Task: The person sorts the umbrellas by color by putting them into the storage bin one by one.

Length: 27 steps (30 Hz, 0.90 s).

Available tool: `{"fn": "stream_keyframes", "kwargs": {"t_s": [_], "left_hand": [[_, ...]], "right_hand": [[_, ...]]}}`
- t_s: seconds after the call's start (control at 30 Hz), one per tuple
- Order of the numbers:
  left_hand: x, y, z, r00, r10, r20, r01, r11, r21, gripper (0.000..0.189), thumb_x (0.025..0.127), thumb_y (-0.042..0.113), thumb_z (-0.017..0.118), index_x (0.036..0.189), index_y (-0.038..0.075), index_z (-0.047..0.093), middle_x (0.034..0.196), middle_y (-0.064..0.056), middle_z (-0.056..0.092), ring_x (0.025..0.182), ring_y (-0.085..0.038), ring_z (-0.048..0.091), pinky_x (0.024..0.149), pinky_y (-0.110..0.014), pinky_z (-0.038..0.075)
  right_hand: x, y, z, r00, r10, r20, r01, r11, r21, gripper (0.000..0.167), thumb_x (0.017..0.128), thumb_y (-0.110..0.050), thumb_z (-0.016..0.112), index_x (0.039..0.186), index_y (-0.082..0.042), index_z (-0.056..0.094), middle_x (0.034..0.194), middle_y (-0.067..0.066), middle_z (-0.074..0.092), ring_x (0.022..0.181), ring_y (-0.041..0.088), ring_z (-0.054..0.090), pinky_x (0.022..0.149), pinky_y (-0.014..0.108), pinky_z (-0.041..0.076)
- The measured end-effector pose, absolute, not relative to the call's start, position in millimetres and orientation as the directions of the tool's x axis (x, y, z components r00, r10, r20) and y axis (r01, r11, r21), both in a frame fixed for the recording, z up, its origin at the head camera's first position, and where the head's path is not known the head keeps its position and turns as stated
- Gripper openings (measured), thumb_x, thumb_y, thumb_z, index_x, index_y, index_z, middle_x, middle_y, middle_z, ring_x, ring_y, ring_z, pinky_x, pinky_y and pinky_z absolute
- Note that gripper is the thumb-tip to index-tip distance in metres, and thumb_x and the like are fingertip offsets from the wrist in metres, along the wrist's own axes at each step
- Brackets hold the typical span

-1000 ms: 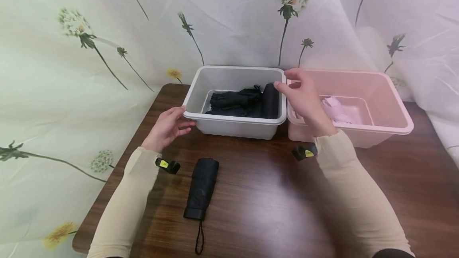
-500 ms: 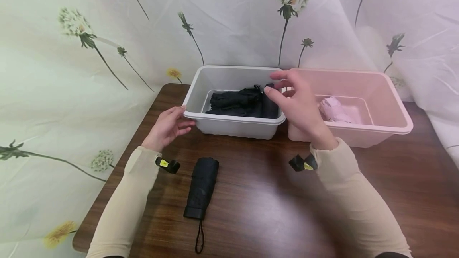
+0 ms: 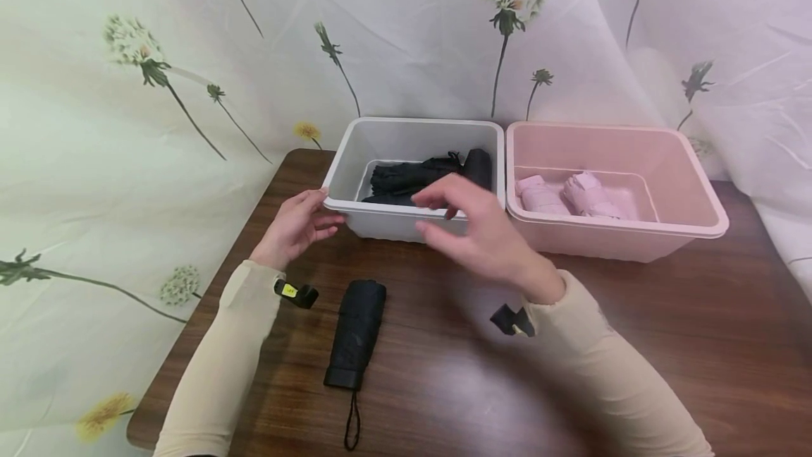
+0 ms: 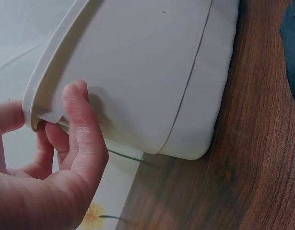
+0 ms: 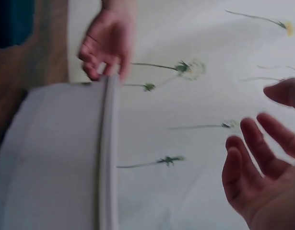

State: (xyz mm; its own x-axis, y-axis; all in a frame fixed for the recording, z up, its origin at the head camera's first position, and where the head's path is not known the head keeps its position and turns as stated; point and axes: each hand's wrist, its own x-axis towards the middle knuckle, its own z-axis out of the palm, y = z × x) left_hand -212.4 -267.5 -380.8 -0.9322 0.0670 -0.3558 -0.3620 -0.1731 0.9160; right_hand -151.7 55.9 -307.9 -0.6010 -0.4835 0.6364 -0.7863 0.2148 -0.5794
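My left hand (image 3: 294, 228) grips the left front corner of a white plastic bin (image 3: 406, 223), thumb at the rim and fingers bent beneath it, as the left wrist view shows. Inside the bin lie several black folded umbrellas (image 3: 406, 177), one standing out as a thick roll (image 3: 478, 166) against the right wall. My right hand (image 3: 485, 235) hangs in the air over the bin's front right part, fingers spread apart from the thumb and holding nothing. A black folding umbrella (image 3: 357, 333) with a wrist loop lies on the table before the bin.
To the right, beside the white bin, stands a pink bin (image 3: 609, 242) with two pink folded bundles (image 3: 590, 195) in it. Both stand on a dark wooden table (image 3: 431, 372), against a flower-print curtain (image 3: 419, 34) at the back and left.
My right hand has moved from the white bin's right rim leftward and toward me, uncovering the second pink bundle. My left hand and the umbrella on the table have stayed put.
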Motion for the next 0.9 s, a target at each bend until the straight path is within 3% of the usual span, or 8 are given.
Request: {"fn": "stream_keyframes", "kwargs": {"t_s": [0.13,0.3,0.43,0.6,0.9], "left_hand": [[-212.4,-268.1,-381.6,-0.933,0.066,-0.355,-0.361,-0.171,0.917,0.044,0.096,0.034,0.059,0.13,0.01,0.045,0.115,-0.001,0.059,0.081,-0.015,0.071,0.071,-0.027,0.058],[-212.6,-268.2,-381.4,-0.931,0.06,-0.36,-0.365,-0.154,0.918,0.049,0.095,0.036,0.06,0.133,0.01,0.044,0.115,-0.001,0.058,0.083,-0.014,0.07,0.072,-0.027,0.058],[-213.0,-268.4,-381.3,-0.931,0.063,-0.36,-0.365,-0.152,0.918,0.053,0.095,0.037,0.06,0.136,0.009,0.042,0.117,-0.002,0.058,0.084,-0.014,0.07,0.072,-0.026,0.058],[-212.9,-268.2,-380.9,-0.932,0.062,-0.358,-0.363,-0.149,0.92,0.054,0.095,0.037,0.06,0.137,0.009,0.04,0.118,-0.002,0.056,0.084,-0.014,0.071,0.072,-0.026,0.058],[-212.2,-267.9,-381.4,-0.933,0.06,-0.355,-0.36,-0.151,0.921,0.056,0.096,0.037,0.059,0.139,0.009,0.038,0.12,-0.003,0.054,0.083,-0.014,0.071,0.071,-0.026,0.058]], "right_hand": [[-147.6,40.8,-326.8,-0.489,-0.626,0.608,-0.849,0.181,-0.496,0.027,0.085,-0.013,0.071,0.109,-0.005,0.065,0.105,0.006,0.065,0.099,0.016,0.059,0.087,0.029,0.051],[-137.1,21.0,-353.9,-0.414,-0.777,0.475,-0.873,0.191,-0.448,0.032,0.086,-0.023,0.07,0.115,-0.009,0.065,0.113,0.0,0.063,0.109,0.014,0.055,0.099,0.027,0.045],[-127.2,6.7,-373.0,-0.379,-0.875,0.3,-0.875,0.233,-0.425,0.04,0.086,-0.029,0.07,0.123,-0.016,0.061,0.125,-0.003,0.059,0.118,0.013,0.05,0.104,0.028,0.041],[-114.9,-9.1,-391.3,-0.346,-0.934,0.084,-0.877,0.291,-0.383,0.051,0.086,-0.027,0.07,0.135,-0.024,0.053,0.143,-0.005,0.047,0.135,0.016,0.038,0.109,0.039,0.038],[-107.7,-30.3,-419.2,-0.349,-0.934,-0.069,-0.901,0.355,-0.25,0.067,0.084,-0.019,0.073,0.143,-0.03,0.044,0.158,-0.004,0.029,0.149,0.024,0.021,0.111,0.05,0.033]]}}
